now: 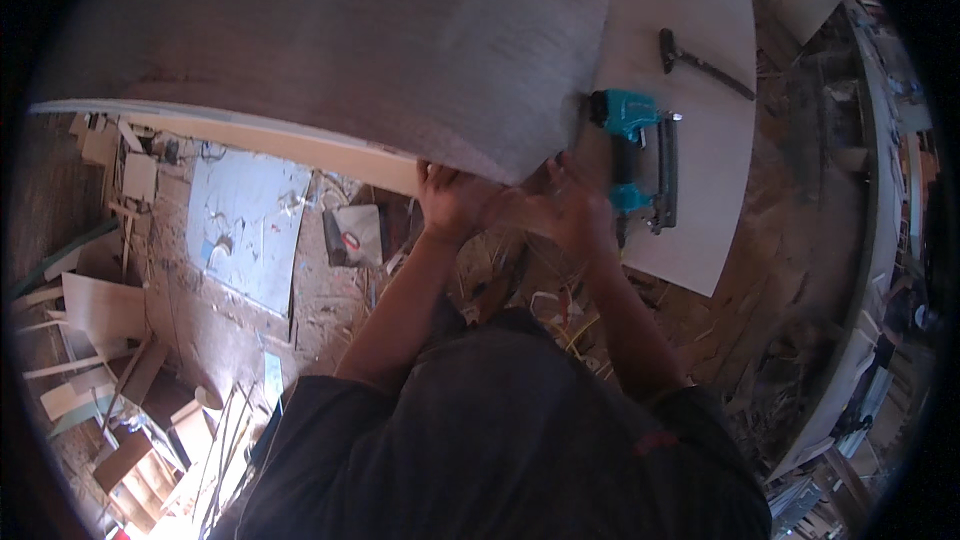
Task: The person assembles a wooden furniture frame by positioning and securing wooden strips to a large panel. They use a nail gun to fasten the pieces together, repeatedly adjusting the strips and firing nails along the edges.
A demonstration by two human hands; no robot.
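Workshop clutter below, both hands [455, 202] [565, 208] grip veneer sheet [380, 50] (corner).

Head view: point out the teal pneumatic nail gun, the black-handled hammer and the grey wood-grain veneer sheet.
Teal pneumatic nail gun [628, 140], head view, on its teal body.
Black-handled hammer [705, 64], head view, on the handle's middle.
Grey wood-grain veneer sheet [380, 40], head view, on its broad face.

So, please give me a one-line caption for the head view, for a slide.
Both hands, left and right, grip the corner of a veneer sheet beside a teal nail gun on a board.
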